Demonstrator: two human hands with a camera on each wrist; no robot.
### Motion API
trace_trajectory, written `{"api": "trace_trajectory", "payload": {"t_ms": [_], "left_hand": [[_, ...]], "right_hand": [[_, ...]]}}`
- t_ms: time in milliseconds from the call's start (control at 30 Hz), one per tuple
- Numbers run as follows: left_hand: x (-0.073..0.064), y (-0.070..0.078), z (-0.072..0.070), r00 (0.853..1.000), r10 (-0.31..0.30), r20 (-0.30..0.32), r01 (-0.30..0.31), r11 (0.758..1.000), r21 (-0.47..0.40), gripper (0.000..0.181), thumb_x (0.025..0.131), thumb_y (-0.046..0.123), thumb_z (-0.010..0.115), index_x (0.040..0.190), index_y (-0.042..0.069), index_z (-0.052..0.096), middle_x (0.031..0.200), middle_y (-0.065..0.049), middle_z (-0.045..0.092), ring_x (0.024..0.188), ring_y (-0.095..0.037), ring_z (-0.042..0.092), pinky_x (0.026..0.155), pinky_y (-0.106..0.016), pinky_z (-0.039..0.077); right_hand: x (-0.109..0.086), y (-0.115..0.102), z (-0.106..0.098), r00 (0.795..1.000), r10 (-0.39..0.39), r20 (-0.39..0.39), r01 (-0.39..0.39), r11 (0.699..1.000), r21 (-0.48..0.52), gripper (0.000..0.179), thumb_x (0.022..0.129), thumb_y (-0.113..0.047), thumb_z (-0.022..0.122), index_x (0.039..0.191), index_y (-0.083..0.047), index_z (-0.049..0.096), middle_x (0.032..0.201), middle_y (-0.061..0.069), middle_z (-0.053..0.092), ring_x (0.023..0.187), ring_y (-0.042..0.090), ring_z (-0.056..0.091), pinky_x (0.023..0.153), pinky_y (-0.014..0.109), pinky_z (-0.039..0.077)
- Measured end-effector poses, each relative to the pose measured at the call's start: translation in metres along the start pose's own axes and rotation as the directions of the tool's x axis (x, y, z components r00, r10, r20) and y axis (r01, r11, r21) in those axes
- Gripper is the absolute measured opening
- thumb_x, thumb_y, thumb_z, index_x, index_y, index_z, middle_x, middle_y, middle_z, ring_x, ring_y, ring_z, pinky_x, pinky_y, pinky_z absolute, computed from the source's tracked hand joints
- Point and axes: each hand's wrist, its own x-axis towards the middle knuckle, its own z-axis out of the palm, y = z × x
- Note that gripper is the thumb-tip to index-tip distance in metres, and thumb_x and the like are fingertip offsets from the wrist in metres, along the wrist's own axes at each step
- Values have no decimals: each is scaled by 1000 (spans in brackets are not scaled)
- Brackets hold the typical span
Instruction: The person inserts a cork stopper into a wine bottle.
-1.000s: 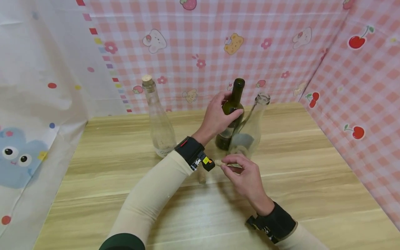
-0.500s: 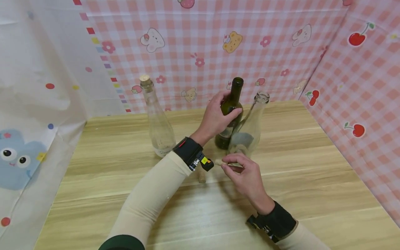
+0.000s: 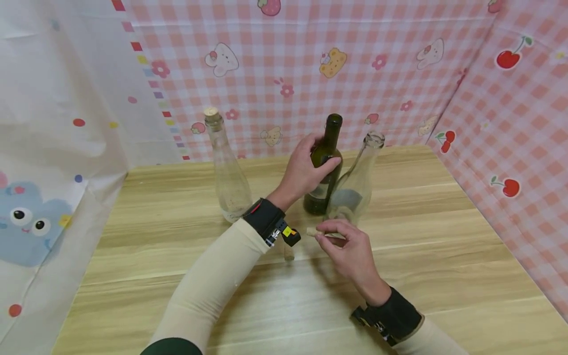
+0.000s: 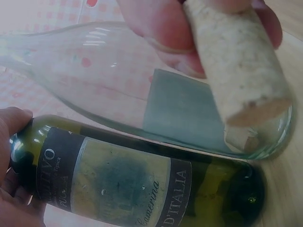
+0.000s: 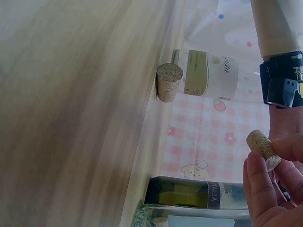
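Observation:
My left hand (image 3: 301,170) grips a green wine bottle (image 3: 328,143) round its shoulder, fingers behind and thumb in front. The bottle stands open-mouthed on the table. In front of it my right hand (image 3: 350,249) pinches a small cork (image 3: 312,231) between thumb and fingers, lower than the bottle's mouth; this cork (image 4: 239,61) looms close in the left wrist view. Just right of the green bottle stands a clear glass bottle (image 3: 363,177) with nothing in its mouth. Through its glass another cork (image 4: 240,138) shows near the base.
At the left stands a second clear bottle (image 3: 229,172) with a cork (image 3: 212,114) in its mouth. A larger cork (image 5: 169,81) stands on the wooden table (image 3: 421,246), partly behind the left wrist strap in the head view. Printed cloth (image 3: 284,59) walls the table's back and sides.
The green bottle's neck has shifted slightly left, away from the clear bottle's neck, with my left hand moving along. My right hand and its cork have stayed nearly still.

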Motion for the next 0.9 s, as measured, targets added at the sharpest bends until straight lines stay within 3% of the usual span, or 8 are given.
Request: {"api": "trace_trajectory", "payload": {"t_ms": [567,900], "left_hand": [[-13,0,-12,999,-31,-12,32,999,23,57,98,30,73,147,12,52,137,-10,58,123,-24,58,105,-43,52],[-19,-1,-18,1000,11,-6,-11,1000,8,52,99,29,73,145,13,53,135,-8,59,120,-22,58,104,-43,50]], "right_hand": [[-2,1,4,1000,-30,7,31,999,-32,14,91,-4,80,105,-3,80,103,7,78,98,16,72,78,26,64],[-2,1,6,999,-42,11,42,998,-52,15,92,-2,78,106,-2,79,105,7,78,98,20,73,79,27,64]]}}
